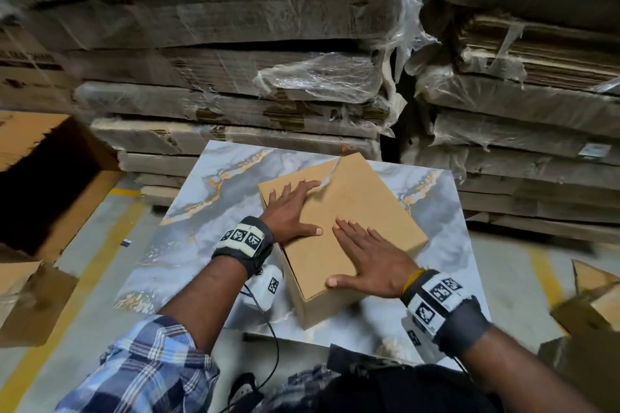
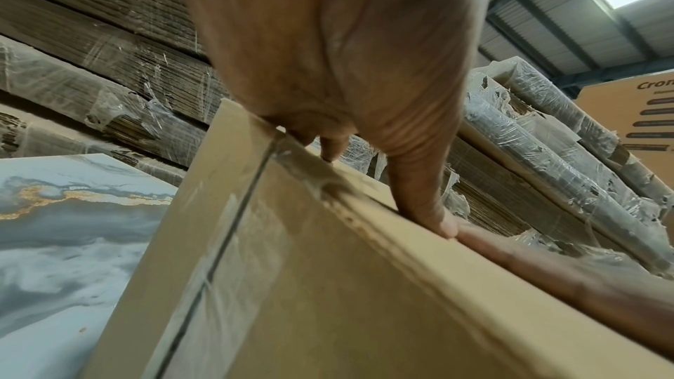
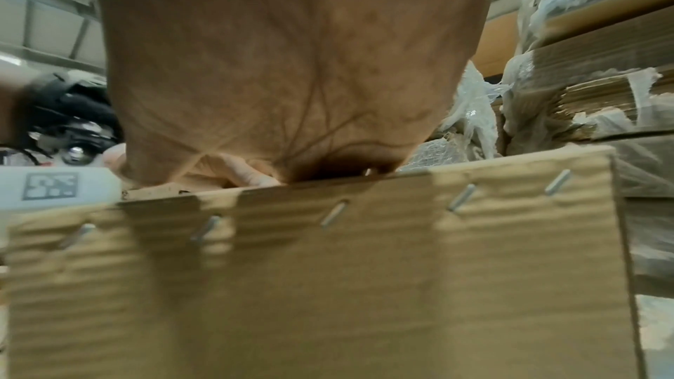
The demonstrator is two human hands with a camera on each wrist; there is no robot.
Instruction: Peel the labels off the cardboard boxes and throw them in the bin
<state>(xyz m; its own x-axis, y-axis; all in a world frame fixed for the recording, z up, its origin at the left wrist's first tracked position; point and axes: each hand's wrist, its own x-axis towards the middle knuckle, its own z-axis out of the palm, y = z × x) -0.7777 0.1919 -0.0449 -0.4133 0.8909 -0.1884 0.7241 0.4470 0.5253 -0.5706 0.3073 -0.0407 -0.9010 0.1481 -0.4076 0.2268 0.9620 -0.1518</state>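
Note:
A plain brown cardboard box lies on a marble-patterned table. My left hand lies flat on the box's top left part, fingers straight. Flat on the near right of the top rests my right hand, thumb at the box's near edge. No label shows on the visible faces. In the left wrist view the left hand presses the box's upper edge, and clear tape runs down the box. The right wrist view shows a stapled side of the box under the right hand.
Tall stacks of plastic-wrapped flattened cartons stand right behind the table. An open brown carton sits on the floor at left, and more cardboard lies at the right. Yellow floor lines run beside the table.

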